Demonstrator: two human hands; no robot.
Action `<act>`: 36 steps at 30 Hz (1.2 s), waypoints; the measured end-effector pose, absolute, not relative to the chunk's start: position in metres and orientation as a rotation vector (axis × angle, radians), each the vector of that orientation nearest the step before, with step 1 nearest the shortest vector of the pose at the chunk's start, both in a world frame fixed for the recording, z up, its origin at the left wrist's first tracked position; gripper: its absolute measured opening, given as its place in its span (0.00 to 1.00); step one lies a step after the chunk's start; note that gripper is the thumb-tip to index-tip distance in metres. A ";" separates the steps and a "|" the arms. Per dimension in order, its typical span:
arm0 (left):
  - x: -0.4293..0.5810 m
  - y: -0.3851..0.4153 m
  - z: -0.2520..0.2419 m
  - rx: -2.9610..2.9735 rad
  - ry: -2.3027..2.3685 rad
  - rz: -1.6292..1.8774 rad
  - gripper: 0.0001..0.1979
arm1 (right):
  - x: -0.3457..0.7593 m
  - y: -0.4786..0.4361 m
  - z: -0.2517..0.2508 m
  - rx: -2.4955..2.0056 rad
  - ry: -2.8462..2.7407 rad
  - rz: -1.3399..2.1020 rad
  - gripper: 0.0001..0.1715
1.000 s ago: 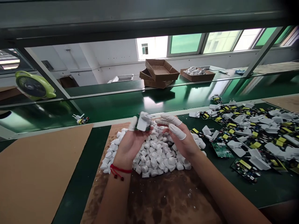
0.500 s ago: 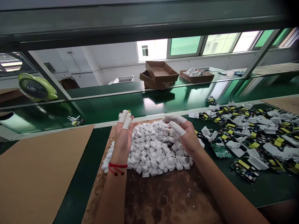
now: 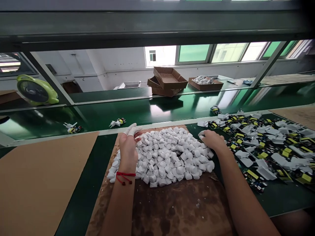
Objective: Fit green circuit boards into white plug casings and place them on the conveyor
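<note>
My left hand (image 3: pixel 128 148), with white finger cots and a red string bracelet at the wrist, is open at the left edge of a heap of small white caps (image 3: pixel 167 157). Its fingers stretch toward the far side of the heap. Just beyond them, a circuit board with a white plug (image 3: pixel 118 123) lies on the green conveyor belt (image 3: pixel 137 113). My right hand (image 3: pixel 213 141) is at the heap's right side, beside many circuit boards with white plug housings (image 3: pixel 265 137). Its fingers are mostly hidden, so whether they hold anything does not show.
The heap rests on a stained brown board (image 3: pixel 172 209). A cardboard sheet (image 3: pixel 44 177) lies at left. More plug boards (image 3: pixel 73 128) are on the belt. Stacked brown trays (image 3: pixel 169 80) stand on the shelf behind, near a green fan (image 3: pixel 36 90). A metal beam (image 3: pixel 147 28) crosses overhead.
My left hand has let go of the plug board, which now lies on the belt to its left. My right hand has moved right, off the heap's top. Boards on the belt have shifted left.
</note>
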State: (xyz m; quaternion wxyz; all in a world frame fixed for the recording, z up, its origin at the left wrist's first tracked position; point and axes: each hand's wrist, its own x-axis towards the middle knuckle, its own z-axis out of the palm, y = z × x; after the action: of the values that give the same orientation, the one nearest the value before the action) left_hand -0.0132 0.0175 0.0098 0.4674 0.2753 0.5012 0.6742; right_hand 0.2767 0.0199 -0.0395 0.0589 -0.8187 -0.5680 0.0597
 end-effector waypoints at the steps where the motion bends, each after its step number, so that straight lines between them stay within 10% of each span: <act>1: -0.014 0.018 0.009 0.658 1.235 1.671 0.13 | 0.279 0.021 -0.041 -2.483 -1.732 0.196 0.18; 22: -0.014 0.017 0.006 0.671 1.203 1.615 0.12 | 0.301 0.020 -0.047 -2.472 -1.722 0.318 0.23; 36: -0.001 0.009 0.010 0.816 1.165 1.314 0.08 | 0.263 0.009 -0.016 -1.708 -1.346 -0.265 0.23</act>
State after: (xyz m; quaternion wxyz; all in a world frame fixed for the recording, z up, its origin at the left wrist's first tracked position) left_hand -0.0014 0.0088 0.0100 0.5668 0.3471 0.4958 0.5590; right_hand 0.2625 0.0091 -0.0159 0.4576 -0.6932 -0.5464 -0.1073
